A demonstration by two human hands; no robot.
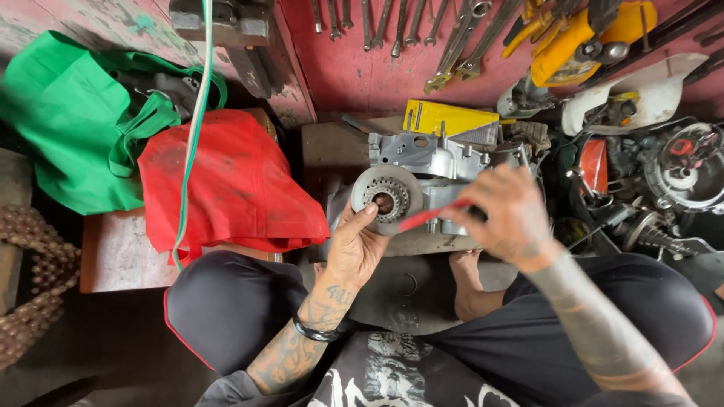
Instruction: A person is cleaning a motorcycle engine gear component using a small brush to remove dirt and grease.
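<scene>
My left hand (354,249) holds a round grey metal disc with a toothed hub (386,197), thumb on its lower edge. My right hand (507,215) grips a thin red-handled tool (426,217) whose tip points toward the disc. Just behind the disc lies a grey cast engine casing (422,154) on a wooden block. Both forearms reach out over my knees in black shorts.
A red bag (234,188) and a green bag (75,120) lie to the left. Wrenches (422,30) hang on the red wall above. A yellow box (445,117), a yellow tool (581,38) and engine parts (679,169) crowd the right. Brown beads (30,279) sit far left.
</scene>
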